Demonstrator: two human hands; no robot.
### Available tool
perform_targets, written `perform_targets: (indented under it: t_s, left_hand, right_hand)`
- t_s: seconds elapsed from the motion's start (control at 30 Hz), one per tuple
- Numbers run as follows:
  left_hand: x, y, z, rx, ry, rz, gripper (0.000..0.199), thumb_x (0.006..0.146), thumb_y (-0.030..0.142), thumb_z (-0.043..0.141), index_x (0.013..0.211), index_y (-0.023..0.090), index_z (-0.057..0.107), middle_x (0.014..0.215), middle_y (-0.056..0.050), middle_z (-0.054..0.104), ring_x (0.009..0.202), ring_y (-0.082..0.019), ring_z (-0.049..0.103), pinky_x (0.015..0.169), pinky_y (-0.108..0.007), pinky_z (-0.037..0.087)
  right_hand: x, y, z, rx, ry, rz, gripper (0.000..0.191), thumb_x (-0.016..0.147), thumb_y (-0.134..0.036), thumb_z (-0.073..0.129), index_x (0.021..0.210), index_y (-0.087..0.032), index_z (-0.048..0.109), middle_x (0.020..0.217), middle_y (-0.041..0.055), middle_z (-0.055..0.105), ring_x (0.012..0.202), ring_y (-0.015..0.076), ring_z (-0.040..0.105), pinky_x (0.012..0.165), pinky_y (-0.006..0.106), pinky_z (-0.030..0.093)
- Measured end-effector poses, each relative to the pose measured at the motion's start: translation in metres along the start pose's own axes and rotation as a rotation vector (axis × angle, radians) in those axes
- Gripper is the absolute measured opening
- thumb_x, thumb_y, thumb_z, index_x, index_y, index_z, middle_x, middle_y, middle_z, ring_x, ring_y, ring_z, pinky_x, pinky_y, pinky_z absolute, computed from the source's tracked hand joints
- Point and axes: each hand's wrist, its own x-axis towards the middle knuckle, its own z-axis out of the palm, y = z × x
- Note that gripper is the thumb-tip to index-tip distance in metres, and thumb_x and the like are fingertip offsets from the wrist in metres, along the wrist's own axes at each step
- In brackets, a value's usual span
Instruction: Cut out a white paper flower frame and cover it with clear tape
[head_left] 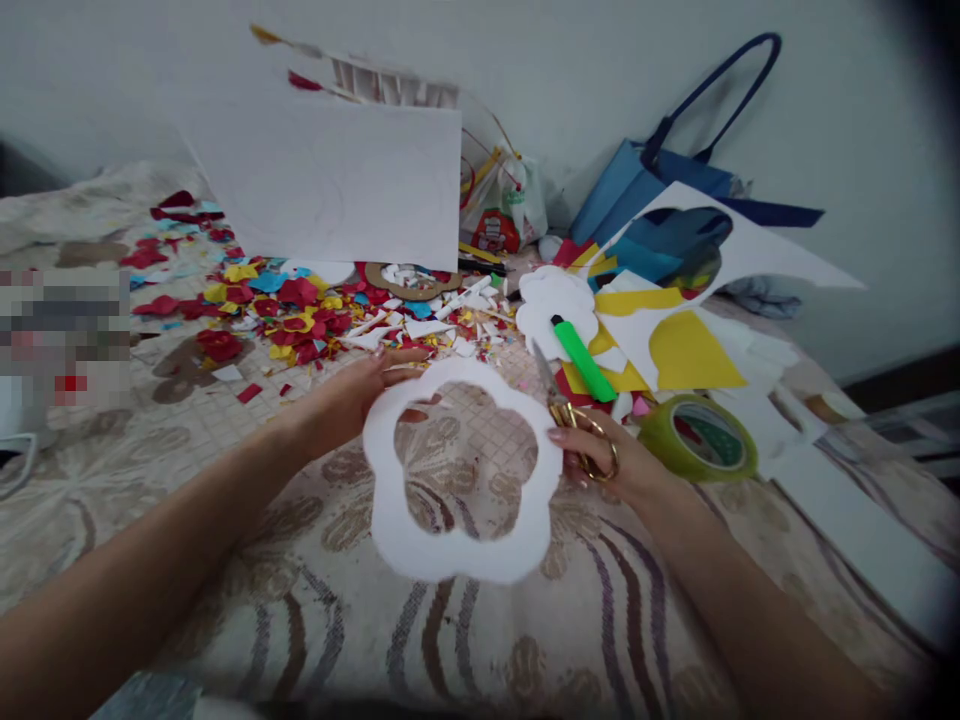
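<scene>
A white flower-shaped paper ring (461,560) with a large scalloped opening is held up over the patterned cloth. My left hand (375,385) grips its upper left edge, the fingers partly hidden behind the paper. At its right edge, my right hand (619,450) pinches the rim with the fingertips. That same hand holds gold-handled scissors (561,408), their handle loops around the fingers and the blades pointing away. A green highlighter (583,362) lies just beyond the scissors, partly over white scalloped paper cutouts (547,295).
A roll of yellowish tape (660,440) stands beside my right wrist. Colourful paper scraps (300,310) cover the back left. Behind them stands a white sheet (360,180). White paper with a cut opening (787,245) and a blue bag (619,190) are at the back right.
</scene>
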Motion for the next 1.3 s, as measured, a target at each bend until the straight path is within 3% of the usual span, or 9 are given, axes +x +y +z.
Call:
perform_targets:
  t_s: [0.1,0.2,0.27,0.37,0.53,0.7,0.83,1.3]
  left_hand:
    - [-0.002,-0.004,0.0,0.073,-0.014,-0.106,0.035,0.082,0.037,0.063,0.109,0.015,0.064,0.104,-0.013,0.07,0.083,-0.02,0.069,0.07,-0.029,0.057]
    - [-0.004,-0.01,0.003,0.137,-0.071,-0.239,0.022,0.08,0.028,0.067,0.097,0.013,0.069,0.089,-0.011,0.073,0.071,-0.015,0.069,0.064,-0.023,0.056]
    - [-0.005,-0.011,0.004,0.138,-0.049,-0.265,0.016,0.08,0.025,0.066,0.089,0.012,0.069,0.084,-0.01,0.074,0.067,-0.014,0.068,0.061,-0.021,0.056]
    - [-0.004,-0.007,0.006,0.094,0.081,-0.214,0.011,0.084,0.02,0.062,0.085,0.011,0.069,0.083,-0.01,0.073,0.065,-0.013,0.067,0.059,-0.019,0.057]
    - [0.0,-0.003,0.007,-0.01,0.285,-0.076,0.011,0.087,0.014,0.055,0.087,0.011,0.066,0.085,-0.009,0.073,0.072,-0.013,0.068,0.067,-0.021,0.058]
    - [0.002,-0.006,0.012,-0.035,0.389,0.037,0.01,0.087,0.014,0.054,0.087,0.011,0.064,0.083,-0.008,0.072,0.069,-0.013,0.068,0.065,-0.022,0.057]
    - [0.003,-0.01,0.013,-0.022,0.41,0.113,0.009,0.086,0.016,0.055,0.087,0.011,0.063,0.083,-0.008,0.072,0.069,-0.013,0.068,0.065,-0.023,0.057]
    - [0.002,-0.014,0.012,-0.01,0.406,0.161,0.011,0.086,0.02,0.056,0.092,0.013,0.062,0.084,-0.007,0.072,0.073,-0.014,0.068,0.069,-0.024,0.056]
  right_hand:
    - [-0.005,-0.002,0.007,-0.08,-0.119,0.011,0.025,0.074,-0.042,0.068,0.072,-0.019,0.057,0.049,-0.0065,0.049,0.038,0.0067,0.04,0.034,0.019,0.027]
    - [-0.006,-0.001,0.016,-0.114,-0.142,-0.002,0.028,0.076,-0.045,0.066,0.072,-0.019,0.055,0.05,-0.0068,0.048,0.039,0.0068,0.04,0.037,0.019,0.028]
    - [-0.004,0.0,0.02,-0.128,-0.072,-0.038,0.034,0.079,-0.051,0.062,0.072,-0.02,0.053,0.05,-0.0067,0.047,0.04,0.007,0.04,0.038,0.02,0.028]
    - [-0.002,0.003,0.017,-0.148,0.133,-0.138,0.041,0.081,-0.061,0.052,0.08,-0.02,0.054,0.052,-0.0064,0.044,0.041,0.0088,0.04,0.04,0.022,0.03]
    - [-0.007,-0.005,0.006,-0.473,0.274,-0.342,0.034,0.086,-0.055,0.048,0.09,-0.022,0.054,0.068,-0.0011,0.052,0.058,0.0138,0.048,0.052,0.027,0.035]
    - [-0.013,-0.017,0.011,-0.964,0.306,-0.186,0.027,0.087,-0.048,0.045,0.076,-0.023,0.043,0.064,-0.0001,0.053,0.058,0.0167,0.048,0.052,0.028,0.026]
    - [-0.014,-0.02,0.016,-1.189,0.337,-0.081,0.025,0.088,-0.043,0.043,0.074,-0.023,0.04,0.064,0.0004,0.055,0.058,0.0169,0.048,0.053,0.027,0.021]
    - [-0.014,-0.022,0.021,-1.392,0.332,-0.024,0.026,0.091,-0.043,0.04,0.08,-0.02,0.049,0.072,0.005,0.067,0.063,0.0208,0.06,0.053,0.029,0.019]
